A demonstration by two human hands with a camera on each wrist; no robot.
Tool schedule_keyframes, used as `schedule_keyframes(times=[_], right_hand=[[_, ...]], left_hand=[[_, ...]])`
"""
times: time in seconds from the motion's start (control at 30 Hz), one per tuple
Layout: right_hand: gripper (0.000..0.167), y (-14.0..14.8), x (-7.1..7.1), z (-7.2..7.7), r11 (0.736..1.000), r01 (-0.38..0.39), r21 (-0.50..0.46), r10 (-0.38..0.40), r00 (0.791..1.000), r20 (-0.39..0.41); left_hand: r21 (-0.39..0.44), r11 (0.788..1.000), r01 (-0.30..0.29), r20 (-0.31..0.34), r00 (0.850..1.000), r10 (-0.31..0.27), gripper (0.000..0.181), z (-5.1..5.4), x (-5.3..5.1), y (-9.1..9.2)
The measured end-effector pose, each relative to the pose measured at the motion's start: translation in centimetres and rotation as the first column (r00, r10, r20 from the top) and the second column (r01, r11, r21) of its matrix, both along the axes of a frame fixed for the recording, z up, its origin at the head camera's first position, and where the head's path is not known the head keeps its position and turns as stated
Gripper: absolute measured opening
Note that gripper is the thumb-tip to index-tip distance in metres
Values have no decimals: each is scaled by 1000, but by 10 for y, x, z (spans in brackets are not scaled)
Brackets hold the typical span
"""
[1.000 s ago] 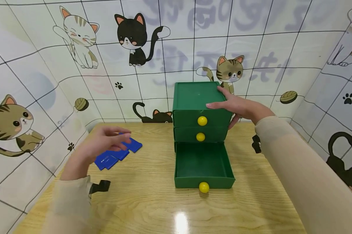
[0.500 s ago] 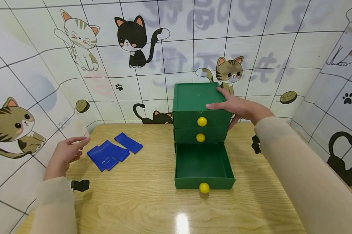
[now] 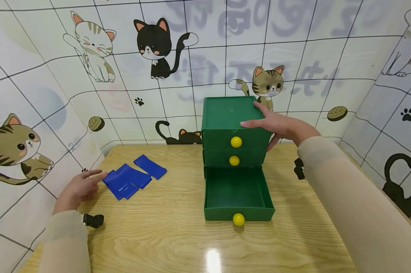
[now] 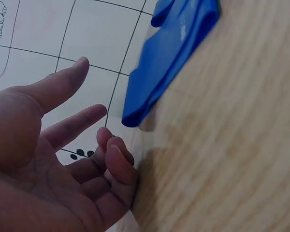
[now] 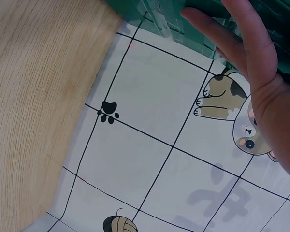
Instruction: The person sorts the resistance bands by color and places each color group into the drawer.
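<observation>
Several flat blue resistance bands (image 3: 121, 181) lie overlapping on the left of the table, with another blue band (image 3: 150, 167) just behind them. My left hand (image 3: 80, 189) is low beside their left end, index finger pointing at them; in the left wrist view its other fingers curl loosely and a small gap separates it from the folded bands (image 4: 164, 63). A green drawer cabinet (image 3: 231, 112) with yellow ball knobs stands right of centre. Against its top and right side rests my right hand (image 3: 277, 123), fingers spread, thumb on the top. The bottom drawer (image 3: 239, 213) is pulled out, with nothing inside.
Two upper drawers, with knobs (image 3: 236, 142), are closed. Wood tabletop (image 3: 168, 239) extends in front of the cabinet and between it and the bands. A white cloth wall (image 3: 205, 68) with printed cats encloses the back and sides.
My left hand has moved left from above the bands, then lowered beside their left end, uncovering them. The right hand stays on the cabinet; the drawers have not moved.
</observation>
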State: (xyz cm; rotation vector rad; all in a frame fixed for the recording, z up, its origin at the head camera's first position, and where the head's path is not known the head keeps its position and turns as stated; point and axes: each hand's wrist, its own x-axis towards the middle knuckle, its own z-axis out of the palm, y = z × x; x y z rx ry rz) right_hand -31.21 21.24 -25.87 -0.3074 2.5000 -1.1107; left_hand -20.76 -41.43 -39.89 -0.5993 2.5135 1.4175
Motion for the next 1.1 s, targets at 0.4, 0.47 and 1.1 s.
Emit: schedule_keyframes(times=[0.4,0.47,1.1], right_hand=[[118,0,-1,1,1000,-4,-22,5,1000,3],[118,1,0,1,1000,-2,-18,3,1000,3],[119,-3,-1,0,1000,2,-9,-2,1000,1]], left_hand=[[-41,987,155,-13,988,-155,80,-9,3,-3],[-71,985,158,-7,987,-159,79,-10,1,-3],[-183,978,103,29,995,-99,59,-19,-7,-13]])
